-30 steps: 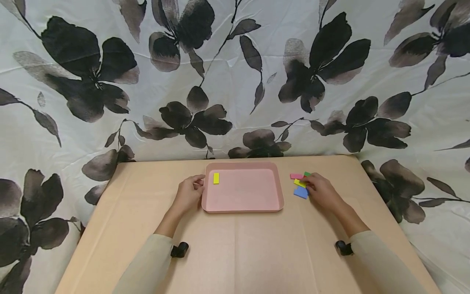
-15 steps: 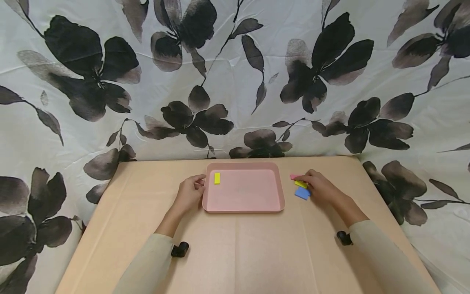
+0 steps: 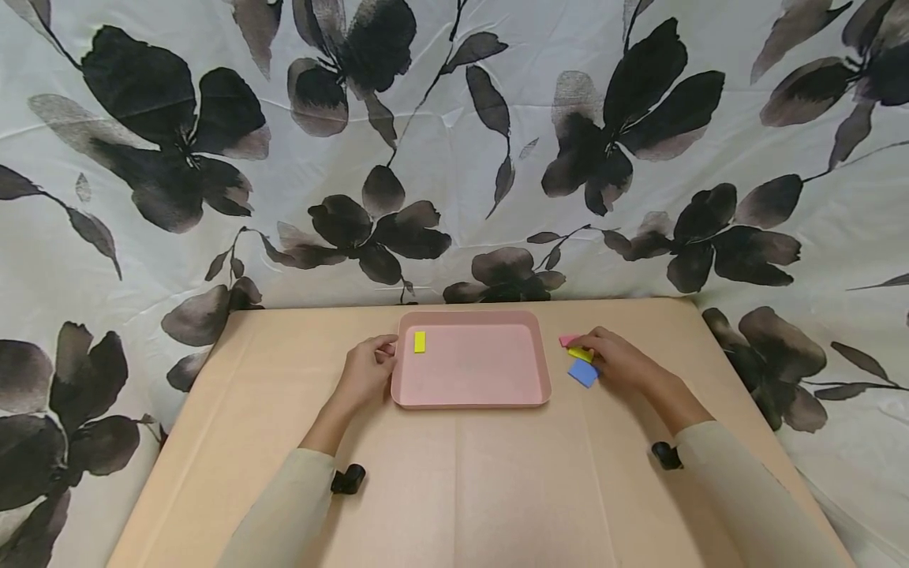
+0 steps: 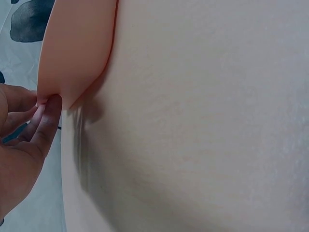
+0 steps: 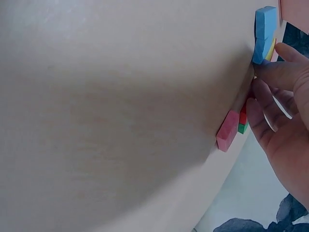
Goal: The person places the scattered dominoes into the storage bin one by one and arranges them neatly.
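My left hand (image 3: 364, 372) pinches the left rim of a pink tray (image 3: 476, 367), thumb and fingertips at its edge in the left wrist view. A yellow block (image 3: 420, 341) sits in the tray's upper left. Right of the tray, my right hand (image 3: 626, 364) reaches over a small cluster of blocks, its fingertips among them. Blue blocks (image 3: 583, 373), a yellow block (image 3: 581, 355) and a pink block (image 3: 566, 340) show beside the fingers. The right wrist view also reveals a red block (image 5: 243, 115) and a green block (image 5: 242, 128). Whether the thumb and index finger pinch a block is hidden.
Both hands work over a light wooden-coloured table (image 3: 454, 489), whose far edge runs just behind the tray. A white curtain (image 3: 490, 181) with dark flowers hangs behind it. Each wrist wears a small black camera.
My right hand has shifted slightly left over the blocks, covering the green and red ones in the head view. The left hand and tray stay in place.
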Tool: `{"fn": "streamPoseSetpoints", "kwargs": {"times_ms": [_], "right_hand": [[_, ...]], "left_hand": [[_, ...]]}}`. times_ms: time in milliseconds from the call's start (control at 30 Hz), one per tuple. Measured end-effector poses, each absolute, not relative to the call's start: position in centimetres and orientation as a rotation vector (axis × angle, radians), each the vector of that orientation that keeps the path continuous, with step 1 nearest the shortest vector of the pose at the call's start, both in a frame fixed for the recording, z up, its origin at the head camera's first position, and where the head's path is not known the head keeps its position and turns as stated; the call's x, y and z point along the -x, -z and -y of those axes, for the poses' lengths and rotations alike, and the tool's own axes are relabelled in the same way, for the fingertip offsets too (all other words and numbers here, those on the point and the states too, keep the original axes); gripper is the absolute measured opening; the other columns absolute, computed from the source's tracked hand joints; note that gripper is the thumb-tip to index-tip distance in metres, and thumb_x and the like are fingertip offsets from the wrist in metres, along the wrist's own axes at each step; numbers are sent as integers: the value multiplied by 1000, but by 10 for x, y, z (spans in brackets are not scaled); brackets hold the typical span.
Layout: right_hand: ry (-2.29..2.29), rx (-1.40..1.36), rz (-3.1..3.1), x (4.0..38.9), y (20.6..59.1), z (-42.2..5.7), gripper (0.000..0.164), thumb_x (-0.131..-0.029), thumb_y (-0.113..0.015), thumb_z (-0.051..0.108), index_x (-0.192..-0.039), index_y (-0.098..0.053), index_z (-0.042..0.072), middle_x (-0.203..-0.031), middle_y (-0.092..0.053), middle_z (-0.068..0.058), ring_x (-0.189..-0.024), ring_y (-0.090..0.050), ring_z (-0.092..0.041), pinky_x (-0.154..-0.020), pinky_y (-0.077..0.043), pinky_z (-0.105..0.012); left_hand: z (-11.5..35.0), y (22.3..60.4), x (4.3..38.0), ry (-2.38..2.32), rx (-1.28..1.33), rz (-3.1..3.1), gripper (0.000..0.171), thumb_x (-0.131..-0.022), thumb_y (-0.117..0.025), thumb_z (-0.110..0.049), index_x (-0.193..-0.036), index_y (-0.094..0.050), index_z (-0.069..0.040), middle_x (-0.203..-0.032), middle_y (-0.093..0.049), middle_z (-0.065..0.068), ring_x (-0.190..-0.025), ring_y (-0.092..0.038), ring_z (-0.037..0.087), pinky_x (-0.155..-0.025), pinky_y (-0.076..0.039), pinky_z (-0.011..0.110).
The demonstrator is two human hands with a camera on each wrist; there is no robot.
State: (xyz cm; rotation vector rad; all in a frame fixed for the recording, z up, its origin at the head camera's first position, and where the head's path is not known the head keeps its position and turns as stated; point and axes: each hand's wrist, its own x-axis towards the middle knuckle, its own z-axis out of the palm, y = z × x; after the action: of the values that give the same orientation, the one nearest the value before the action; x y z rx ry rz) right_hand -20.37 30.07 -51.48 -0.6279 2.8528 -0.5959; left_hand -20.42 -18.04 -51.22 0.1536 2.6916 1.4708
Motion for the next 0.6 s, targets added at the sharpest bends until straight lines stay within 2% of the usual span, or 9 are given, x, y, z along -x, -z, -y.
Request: {"fn": "streamPoseSetpoints", "kwargs": {"times_ms": [300, 533, 600], "right_hand": [[592, 645, -2818, 205, 513, -300, 43, -90, -71, -7, -132, -66, 2, -106, -60, -13, -92, -58, -23, -85, -56, -41], [628, 515, -2749, 205, 512, -299, 44, -91, -73, -1, -134, -63, 2, -110, -61, -13, -99, -58, -26, -92, -56, -47], [663, 494, -2728, 204, 511, -299, 45, -91, -74, 0, -134, -62, 1, -108, -60, -12, -98, -57, -26, -91, -56, -45]], "left_hand": [[180, 511, 204, -1467, -146, -2702, 41, -93, -66, 4, -134, -64, 4, -107, -68, 17, -93, -68, 26, -74, -55, 26], [180, 511, 204, -1463, -153, -2706, 42, -92, -66, 5, -133, -65, 5, -106, -69, 18, -93, -68, 26, -75, -55, 26], [180, 511, 203, -1467, -154, -2704, 42, -92, -66, 5, -133, -65, 5, -106, -69, 18, -92, -68, 26, -74, -55, 25]]}}
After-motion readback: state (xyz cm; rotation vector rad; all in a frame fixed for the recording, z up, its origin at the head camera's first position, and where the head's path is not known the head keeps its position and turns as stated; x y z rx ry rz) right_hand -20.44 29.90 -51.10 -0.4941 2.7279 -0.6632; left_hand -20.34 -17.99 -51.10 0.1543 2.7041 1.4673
